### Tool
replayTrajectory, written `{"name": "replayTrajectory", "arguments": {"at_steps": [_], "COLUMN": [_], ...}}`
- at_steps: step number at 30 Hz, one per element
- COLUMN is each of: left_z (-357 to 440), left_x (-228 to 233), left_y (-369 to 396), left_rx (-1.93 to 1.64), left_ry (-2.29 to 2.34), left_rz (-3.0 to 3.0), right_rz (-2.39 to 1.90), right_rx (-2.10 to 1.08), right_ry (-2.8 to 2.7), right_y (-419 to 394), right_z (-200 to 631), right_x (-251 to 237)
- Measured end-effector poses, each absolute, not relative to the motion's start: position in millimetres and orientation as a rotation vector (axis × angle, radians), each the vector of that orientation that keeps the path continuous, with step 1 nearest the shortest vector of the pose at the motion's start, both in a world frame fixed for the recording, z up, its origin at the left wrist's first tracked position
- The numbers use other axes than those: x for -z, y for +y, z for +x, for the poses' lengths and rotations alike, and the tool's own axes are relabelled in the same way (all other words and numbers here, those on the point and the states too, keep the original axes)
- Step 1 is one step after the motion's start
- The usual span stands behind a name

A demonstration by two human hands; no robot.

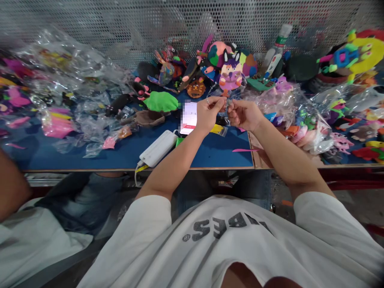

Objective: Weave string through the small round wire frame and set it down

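1. Your left hand (210, 112) and right hand (244, 114) meet knuckle to knuckle over the far part of the blue table (90, 154), both pinched shut on a small clear plastic bag (225, 105) stretched between the fingertips.
2. The bag sits right in the gap between your hands, its long axis running left to right from one pinch to the other; neither hand is nearer, since both are touching it.
3. Just beyond your fingertips stands the purple felt toy (230, 74), upright and facing you, close to the bag and slightly nearer your right hand.
4. Tucked against your left wrist lies a phone (189, 117), and nearer your body on that side a white power bank (158, 148).
5. Out past your right hand, heaps of bagged felt pieces (303, 120) crowd the table.
6. Far left, another person's arm (12, 184) stays apart from yours.
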State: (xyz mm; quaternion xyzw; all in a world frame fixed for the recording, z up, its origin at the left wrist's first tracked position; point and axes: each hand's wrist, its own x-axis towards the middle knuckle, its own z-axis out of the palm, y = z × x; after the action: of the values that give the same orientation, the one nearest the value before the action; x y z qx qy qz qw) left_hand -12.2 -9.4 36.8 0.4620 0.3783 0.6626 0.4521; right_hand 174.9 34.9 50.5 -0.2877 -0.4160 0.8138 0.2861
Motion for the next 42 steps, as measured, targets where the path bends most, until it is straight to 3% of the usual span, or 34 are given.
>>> {"name": "replayTrajectory", "arguments": {"at_steps": [9, 22, 32, 37, 42], "left_z": [-15, -23, -32, -24, -16], "left_x": [-30, -30, -32, -27, -19], "left_y": [-9, -3, -3, 1, 2], "left_rx": [-1.672, -1.414, -1.035, -1.421, -1.585], "left_ry": [1.034, 0.959, 0.758, 0.852, 1.0], "left_rz": [1.615, 1.195, 0.808, 1.007, 1.33], "right_rz": [-0.715, -0.728, -0.573, -0.846, -0.9], "right_rx": [-1.965, -1.18, -1.254, -0.864, -0.99], "right_ry": [-1.276, -1.954, -1.886, -1.739, -1.702], "right_y": [35, 42, 55, 53, 40], "right_z": [171, 190, 188, 183, 174], "right_x": [-43, -47, -40, -38, -39]}}
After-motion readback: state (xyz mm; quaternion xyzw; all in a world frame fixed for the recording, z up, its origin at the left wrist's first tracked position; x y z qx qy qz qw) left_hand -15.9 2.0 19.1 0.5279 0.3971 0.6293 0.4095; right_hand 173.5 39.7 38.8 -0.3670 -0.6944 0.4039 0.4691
